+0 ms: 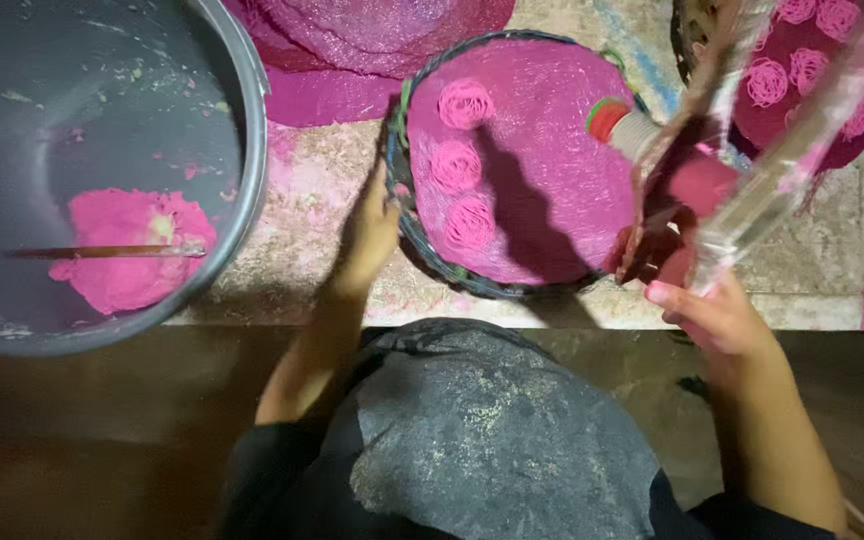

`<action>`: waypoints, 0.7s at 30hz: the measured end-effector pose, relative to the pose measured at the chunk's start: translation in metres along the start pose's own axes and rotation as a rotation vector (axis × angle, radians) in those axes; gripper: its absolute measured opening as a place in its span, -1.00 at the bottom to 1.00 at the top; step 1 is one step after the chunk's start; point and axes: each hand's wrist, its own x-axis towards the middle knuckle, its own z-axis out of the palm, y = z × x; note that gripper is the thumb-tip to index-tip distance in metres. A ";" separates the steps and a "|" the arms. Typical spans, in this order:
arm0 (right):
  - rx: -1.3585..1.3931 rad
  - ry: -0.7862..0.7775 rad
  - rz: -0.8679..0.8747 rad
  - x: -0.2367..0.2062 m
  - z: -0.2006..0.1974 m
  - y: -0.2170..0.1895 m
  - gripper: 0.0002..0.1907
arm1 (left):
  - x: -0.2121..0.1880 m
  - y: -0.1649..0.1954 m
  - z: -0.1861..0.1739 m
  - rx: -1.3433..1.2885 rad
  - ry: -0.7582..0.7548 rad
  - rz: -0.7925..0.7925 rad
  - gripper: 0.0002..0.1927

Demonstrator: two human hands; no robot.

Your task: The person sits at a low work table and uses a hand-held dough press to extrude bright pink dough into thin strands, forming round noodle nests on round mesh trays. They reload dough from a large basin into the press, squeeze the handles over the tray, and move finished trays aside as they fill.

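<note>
At far left a grey metal basin (242,120) holds a lump of pink dough (127,250) with a thin stick (102,252) lying across it. The left hand (370,238) has its fingers curled over the near-left rim of a round woven tray (422,255) lined with pink cloth, where three pink noodle coils (457,162) sit in a column. At right, the right hand (707,310) is closed around a clear plastic press (752,170) (pink dough shows inside) tilted over the tray's right edge.

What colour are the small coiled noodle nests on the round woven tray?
The coiled noodle nests are bright pink, matching the round woven tray's pink liner; the head view shows them best.
</note>
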 end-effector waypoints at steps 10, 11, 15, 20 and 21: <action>0.405 -0.381 0.070 0.036 0.033 0.029 -0.11 | 0.086 0.065 -0.023 -0.292 -0.096 0.294 -0.37; 0.342 -0.411 0.127 0.037 0.038 0.026 -0.08 | 0.085 0.081 -0.012 -0.843 -0.438 0.255 -0.33; 0.205 -0.440 0.468 0.033 0.056 0.002 -0.08 | 0.061 0.129 0.010 -1.699 -1.032 0.195 -0.16; -0.009 -0.460 0.616 0.032 0.050 -0.034 -0.12 | 0.057 0.145 0.030 -1.845 -0.988 0.191 -0.53; -0.079 -0.440 0.616 0.033 0.046 -0.038 -0.11 | 0.059 0.142 0.036 -1.855 -0.941 0.144 -0.63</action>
